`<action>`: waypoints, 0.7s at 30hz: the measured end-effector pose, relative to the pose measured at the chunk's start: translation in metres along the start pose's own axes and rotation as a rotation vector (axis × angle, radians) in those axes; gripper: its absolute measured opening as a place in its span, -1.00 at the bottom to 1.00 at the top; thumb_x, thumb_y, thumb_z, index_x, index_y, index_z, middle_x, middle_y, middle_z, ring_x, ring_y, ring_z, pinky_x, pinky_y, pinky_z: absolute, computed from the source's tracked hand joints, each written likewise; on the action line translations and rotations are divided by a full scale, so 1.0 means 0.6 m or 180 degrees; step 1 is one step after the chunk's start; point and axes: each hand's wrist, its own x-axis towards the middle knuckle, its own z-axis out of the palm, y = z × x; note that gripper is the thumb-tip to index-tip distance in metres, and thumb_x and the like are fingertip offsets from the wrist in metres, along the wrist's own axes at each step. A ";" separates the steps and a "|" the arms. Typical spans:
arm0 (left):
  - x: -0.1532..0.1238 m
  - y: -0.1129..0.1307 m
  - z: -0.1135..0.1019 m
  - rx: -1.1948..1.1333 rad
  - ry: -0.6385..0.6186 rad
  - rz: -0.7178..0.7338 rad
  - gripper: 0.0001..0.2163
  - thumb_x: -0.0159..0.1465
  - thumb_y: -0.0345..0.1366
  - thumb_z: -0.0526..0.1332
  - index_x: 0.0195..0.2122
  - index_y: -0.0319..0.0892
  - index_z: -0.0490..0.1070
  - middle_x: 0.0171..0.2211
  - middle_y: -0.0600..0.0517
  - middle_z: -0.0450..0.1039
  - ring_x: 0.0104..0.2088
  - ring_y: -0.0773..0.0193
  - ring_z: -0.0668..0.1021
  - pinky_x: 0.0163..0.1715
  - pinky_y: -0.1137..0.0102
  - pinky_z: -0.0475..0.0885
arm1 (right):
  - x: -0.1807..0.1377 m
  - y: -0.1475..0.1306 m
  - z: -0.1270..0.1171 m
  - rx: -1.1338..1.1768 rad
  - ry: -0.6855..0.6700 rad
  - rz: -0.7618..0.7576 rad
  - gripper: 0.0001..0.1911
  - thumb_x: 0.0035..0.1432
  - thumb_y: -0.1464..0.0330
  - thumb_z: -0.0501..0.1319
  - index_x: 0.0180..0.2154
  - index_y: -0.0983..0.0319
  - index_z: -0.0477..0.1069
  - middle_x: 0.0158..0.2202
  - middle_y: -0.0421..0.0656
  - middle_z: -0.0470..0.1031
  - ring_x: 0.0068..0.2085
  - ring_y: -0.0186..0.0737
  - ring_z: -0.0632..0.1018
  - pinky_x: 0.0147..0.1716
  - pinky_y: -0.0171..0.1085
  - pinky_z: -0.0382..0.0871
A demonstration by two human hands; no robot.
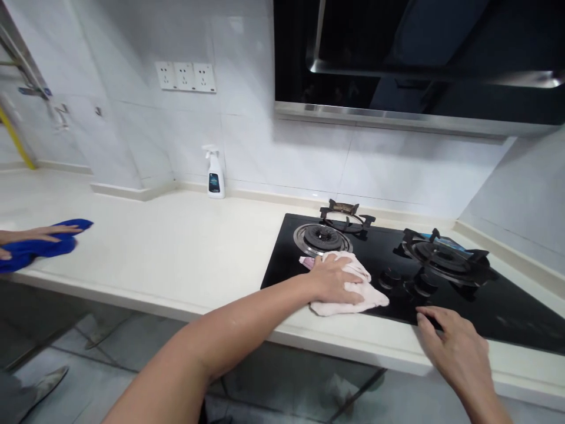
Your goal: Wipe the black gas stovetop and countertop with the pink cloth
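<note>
Head view: the left hand [335, 281] lies palm down on a pale pink cloth [348, 300], its fingers spread over the folded cloth and holding it against the black glass gas hob [498, 318]. The cloth sits on the near left part of the hob, just in front of the left burner [322, 238] and beside the control knobs [391, 278]. A small pink-and-white item [306, 262] pokes out from under the far edge of the cloth; what it is cannot be told. The right hand [454, 347] is empty and open, with its fingers loosely curved and its fingertips [419, 315] at the near edge of the hob. A black iron pan support [346, 212] stands behind the left burner, and another pan support [444, 256] sits over the right burner. The hob is set into a cream bench [176, 235]. At the left edge of the view, a co-worker's hand [39, 234] rests on a blue cloth [39, 250] on the bench. A white spray bottle [216, 174] stands against the tiled wall [282, 153], below a row of three wall sockets [185, 76]. A black range hood [397, 112] hangs above the hob.
</note>
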 end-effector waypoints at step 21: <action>-0.189 -0.140 -0.056 0.0604 0.0571 -0.1011 -0.43 0.32 0.20 0.17 0.31 0.18 0.34 0.44 -0.05 0.07 0.35 -0.21 0.22 0.27 -0.15 0.17 | 0.000 -0.012 -0.008 0.0116 -0.0018 0.0100 -0.48 0.21 -0.09 -0.03 -0.24 0.04 0.58 -0.10 -0.11 0.59 -0.07 0.24 0.51 -0.16 0.15 0.33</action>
